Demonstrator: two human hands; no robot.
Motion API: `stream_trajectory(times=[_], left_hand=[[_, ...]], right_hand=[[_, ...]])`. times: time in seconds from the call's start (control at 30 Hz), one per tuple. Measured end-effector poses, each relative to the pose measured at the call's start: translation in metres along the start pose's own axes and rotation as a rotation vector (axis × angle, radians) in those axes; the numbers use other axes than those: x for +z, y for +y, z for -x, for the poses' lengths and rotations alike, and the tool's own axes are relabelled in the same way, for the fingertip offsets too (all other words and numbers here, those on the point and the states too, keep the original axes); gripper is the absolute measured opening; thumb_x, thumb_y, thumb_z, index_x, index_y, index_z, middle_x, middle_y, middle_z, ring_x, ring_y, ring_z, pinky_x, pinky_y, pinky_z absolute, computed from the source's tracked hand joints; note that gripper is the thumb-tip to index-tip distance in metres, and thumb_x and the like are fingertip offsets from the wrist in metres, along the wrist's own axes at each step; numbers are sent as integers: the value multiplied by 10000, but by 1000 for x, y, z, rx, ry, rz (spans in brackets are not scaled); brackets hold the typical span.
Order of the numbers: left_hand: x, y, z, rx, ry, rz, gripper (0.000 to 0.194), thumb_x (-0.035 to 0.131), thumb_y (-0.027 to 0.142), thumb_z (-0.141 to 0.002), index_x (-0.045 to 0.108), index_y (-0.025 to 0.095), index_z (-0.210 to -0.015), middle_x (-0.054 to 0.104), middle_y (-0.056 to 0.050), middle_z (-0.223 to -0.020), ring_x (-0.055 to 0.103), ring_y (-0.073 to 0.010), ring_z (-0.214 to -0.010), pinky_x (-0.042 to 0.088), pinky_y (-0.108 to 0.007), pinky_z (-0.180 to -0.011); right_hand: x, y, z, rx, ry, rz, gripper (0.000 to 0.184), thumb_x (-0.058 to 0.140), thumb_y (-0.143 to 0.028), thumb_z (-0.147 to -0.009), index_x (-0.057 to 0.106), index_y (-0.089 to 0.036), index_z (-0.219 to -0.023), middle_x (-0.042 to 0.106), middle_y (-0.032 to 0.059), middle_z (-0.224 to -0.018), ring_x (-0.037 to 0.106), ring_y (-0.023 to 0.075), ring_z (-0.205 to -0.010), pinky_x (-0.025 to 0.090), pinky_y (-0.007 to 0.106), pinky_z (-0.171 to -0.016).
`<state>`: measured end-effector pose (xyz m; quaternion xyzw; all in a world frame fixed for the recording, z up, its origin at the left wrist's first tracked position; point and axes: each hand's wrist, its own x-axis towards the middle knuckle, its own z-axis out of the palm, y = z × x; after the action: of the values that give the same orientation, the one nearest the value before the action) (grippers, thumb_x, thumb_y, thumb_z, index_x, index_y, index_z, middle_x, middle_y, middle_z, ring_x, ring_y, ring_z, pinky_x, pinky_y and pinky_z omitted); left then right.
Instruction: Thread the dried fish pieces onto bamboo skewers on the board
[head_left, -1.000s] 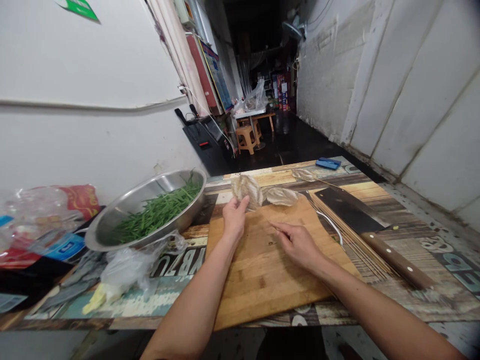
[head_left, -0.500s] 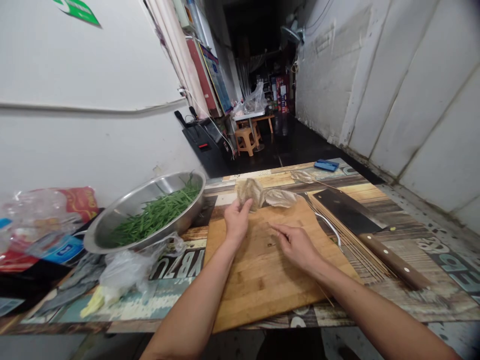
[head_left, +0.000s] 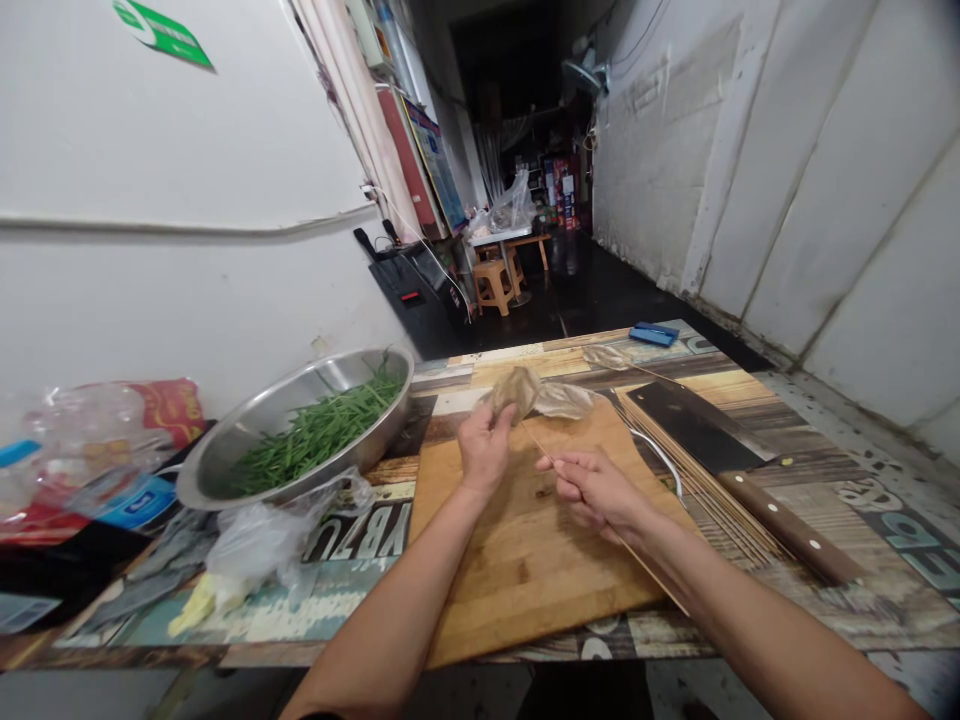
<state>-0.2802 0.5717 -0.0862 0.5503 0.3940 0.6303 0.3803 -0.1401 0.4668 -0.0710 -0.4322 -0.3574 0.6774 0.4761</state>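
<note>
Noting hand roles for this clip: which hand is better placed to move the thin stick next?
Probably the right hand: it grips the thin stick, whose far end points toward the brown, crinkled piece. The left hand is occupied, holding that piece near the far edge of the cutting board.

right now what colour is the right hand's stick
The stick is light tan, best in the head view.

One head-worn camera is looking forward and down across the nearby table (head_left: 825, 487), apparently facing a dim passage (head_left: 570, 285).
</note>
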Motion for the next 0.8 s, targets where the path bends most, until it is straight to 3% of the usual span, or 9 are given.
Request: stream_trajectory(times=[0.1,0.17,0.27,0.37,0.43,0.5,0.7,0.8], left_hand=[[1,-1,1,33,-13,-31,171,745,250,-656,624,164,-570,486,28,-528,402,-114,-551,297,-224,-570],[1,1,2,106,-55,-126,177,710,285,-696,629,158,-603,503,23,-548,410,-115,-556,306,-226,-572],[3,6,3,218,-109,-276,206,634,323,-764,624,152,-650,510,21,-564,423,-115,-562,326,-231,-578],[5,12,7,259,-132,-343,239,589,330,-797,599,153,-637,506,17,-570,417,-109,-556,322,-232,-567],[7,14,10,261,-142,-363,271,584,330,-800,566,157,-592,485,19,-554,396,-104,-546,310,-231,-557],[9,15,12,249,-142,-367,292,588,332,-796,539,161,-565,463,23,-542,379,-101,-544,302,-229,-553],[11,10,7,62,25,-266,337,630,382,-747,476,162,-544,395,52,-509,334,-81,-514,277,-211,-517],[10,8,3,-54,69,-172,322,667,414,-703,533,144,-590,466,46,-536,390,-78,-533,310,-202,-534]], right_hand=[[-2,-4,1,64,-80,-163,192,498,-283,-809,550,-151,-940,321,-126,-456,134,21,-276,130,161,-297],[-2,-1,-1,49,-52,-124,194,474,-277,-821,553,-152,-946,318,-124,-456,129,26,-278,138,167,-300],[-1,7,-4,-147,97,228,228,434,-281,-846,604,-144,-913,397,-85,-442,283,62,-303,246,190,-341],[-2,13,-5,-474,258,743,267,434,-235,-844,682,-145,-885,664,48,-658,603,158,-592,451,256,-579],[-4,14,-3,-572,322,1005,299,423,-221,-858,701,-159,-947,722,98,-866,660,209,-764,472,300,-722],[-6,13,-2,-587,352,1133,325,406,-214,-873,695,-162,-1014,724,111,-932,674,226,-795,474,319,-766],[-8,13,-10,-642,350,907,304,428,-208,-860,704,-139,-968,721,99,-970,673,210,-875,501,299,-778],[-9,14,-13,-666,330,846,297,429,-219,-857,706,-146,-937,727,95,-940,675,209,-851,509,303,-751]])
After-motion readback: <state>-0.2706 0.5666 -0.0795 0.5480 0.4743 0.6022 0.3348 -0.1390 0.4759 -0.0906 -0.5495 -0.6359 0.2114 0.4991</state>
